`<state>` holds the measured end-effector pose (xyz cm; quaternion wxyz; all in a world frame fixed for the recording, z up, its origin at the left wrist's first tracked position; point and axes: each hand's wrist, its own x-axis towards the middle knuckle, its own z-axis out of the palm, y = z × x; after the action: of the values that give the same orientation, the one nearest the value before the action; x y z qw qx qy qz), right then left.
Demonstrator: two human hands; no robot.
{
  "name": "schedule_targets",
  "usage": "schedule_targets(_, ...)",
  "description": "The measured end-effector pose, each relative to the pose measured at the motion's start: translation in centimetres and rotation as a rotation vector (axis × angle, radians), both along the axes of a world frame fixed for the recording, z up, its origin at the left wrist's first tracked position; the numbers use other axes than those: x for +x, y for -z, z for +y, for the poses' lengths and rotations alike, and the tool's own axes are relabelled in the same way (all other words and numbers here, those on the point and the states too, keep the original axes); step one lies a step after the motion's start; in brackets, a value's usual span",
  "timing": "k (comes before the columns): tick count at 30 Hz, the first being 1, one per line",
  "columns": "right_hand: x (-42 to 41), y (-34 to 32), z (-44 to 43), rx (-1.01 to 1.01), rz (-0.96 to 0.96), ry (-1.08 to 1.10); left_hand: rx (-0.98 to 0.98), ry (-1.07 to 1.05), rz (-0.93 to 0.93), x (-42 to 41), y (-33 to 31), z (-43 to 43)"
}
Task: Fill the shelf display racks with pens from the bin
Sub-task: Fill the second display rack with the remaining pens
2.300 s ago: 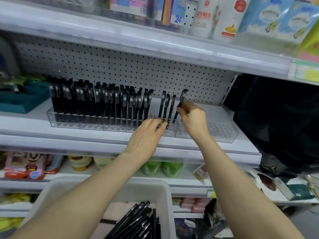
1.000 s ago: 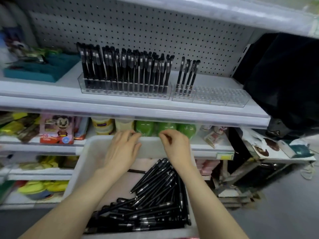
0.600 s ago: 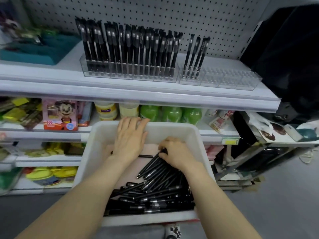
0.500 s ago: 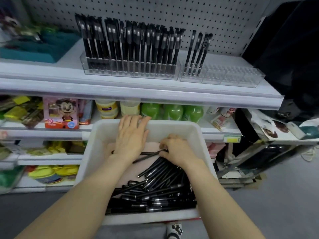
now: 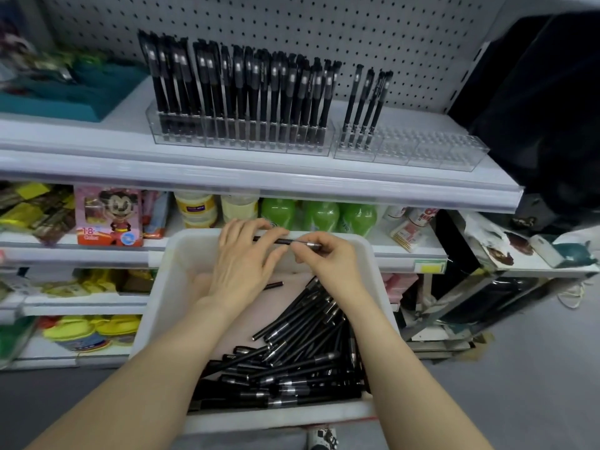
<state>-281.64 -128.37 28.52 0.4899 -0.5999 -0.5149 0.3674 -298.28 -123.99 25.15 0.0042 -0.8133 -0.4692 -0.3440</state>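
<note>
One black pen (image 5: 283, 241), over the bin's (image 5: 164, 287) far rim. Pinched by right hand (image 5: 328, 264) at one end, left hand (image 5: 242, 267) at the other (thumb beneath).

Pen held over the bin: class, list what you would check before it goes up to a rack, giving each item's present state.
1. Pen gripped: ok; right hand pinches one end, left hand touches the other.
2. Pen free of the loose pens: ok; held above them.
3. Right rack has free slots: ok; four pens stand at its left end only.
4. Left rack has room: not ok; looks full.
5. Pen's cap fitted: cannot tell.
</note>
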Motion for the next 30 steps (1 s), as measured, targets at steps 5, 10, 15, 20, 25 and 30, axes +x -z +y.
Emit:
schedule_targets(5,0.3,-1.8,-0.2,0.019,0.460,0.106,0.066,0.066,-0.060,0.5,-0.9,0.1)
schedule_targets(10,0.9,-3.1,0.4,0.042,0.529,0.012,0.030,0.082,0.022,1.9,-2.8,0.2)
schedule_targets(15,3.0,-5.8,1.8,0.107,0.418,0.033,0.046,0.130,0.068,4.7,-6.5,2.0)
schedule_targets(20,9.1,-10.5,5.2,0.274,0.255,0.196,0.071,0.148,0.092,9.2,-10.8,4.9)
schedule_targets(25,14.6,-14.5,9.7,0.398,0.035,0.342,0.134,0.137,0.235,13.0,-12.2,8.5)
schedule_targets(30,16.2,-15.7,13.7,0.389,-0.177,0.389,0.149,0.086,0.315,14.4,-11.7,9.9)
